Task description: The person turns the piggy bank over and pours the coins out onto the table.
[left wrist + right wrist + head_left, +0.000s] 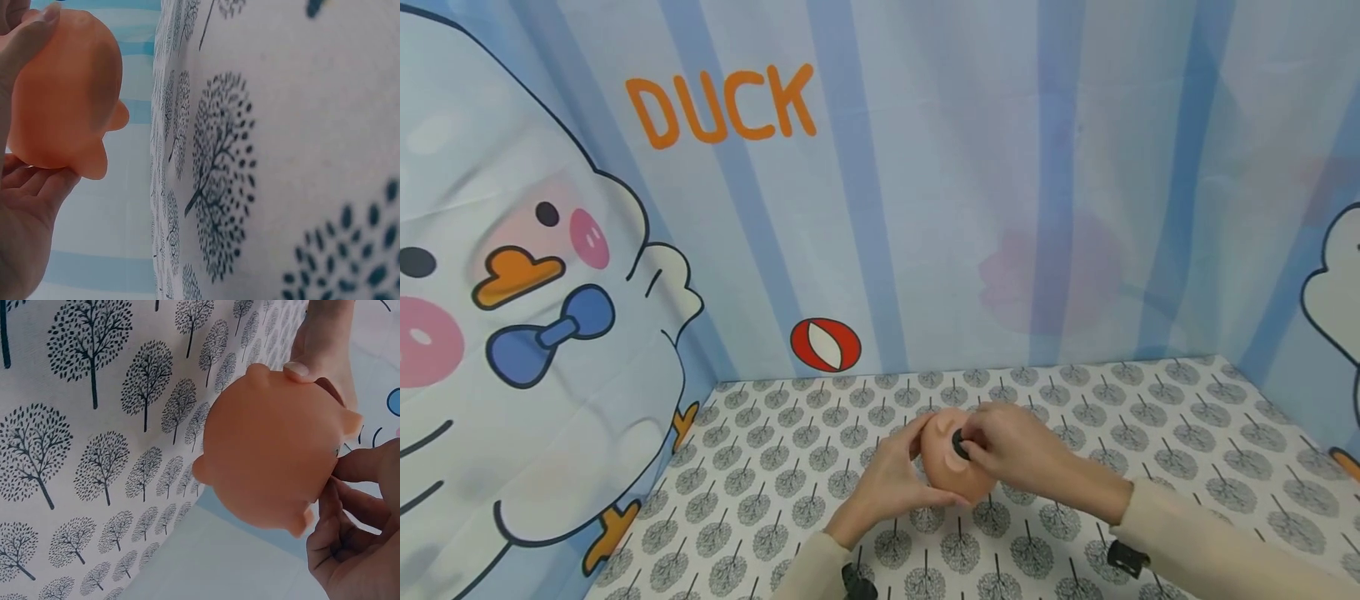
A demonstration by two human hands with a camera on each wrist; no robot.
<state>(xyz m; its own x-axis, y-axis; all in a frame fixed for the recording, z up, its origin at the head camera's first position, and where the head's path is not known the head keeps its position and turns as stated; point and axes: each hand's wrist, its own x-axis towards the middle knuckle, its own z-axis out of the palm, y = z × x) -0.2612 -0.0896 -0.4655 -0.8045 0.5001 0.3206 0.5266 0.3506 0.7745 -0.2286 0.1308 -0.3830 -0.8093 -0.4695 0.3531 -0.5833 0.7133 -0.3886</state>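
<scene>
Left hand [887,483] grasping orange toy [951,467], right hand [1018,454] pinching black plug [960,442], perhaps, mostly hidden.

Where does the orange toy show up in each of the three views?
Head: the orange toy sits low and centre, held between the left hand and right hand.
Left wrist: upper left corner, against the left hand.
Right wrist: centre right, with the right hand at its lower right.
Shared landmark: the tree-print cloth.

Tree-print tablecloth [1150,417], duck backdrop [535,317] (perhaps fabric).
</scene>
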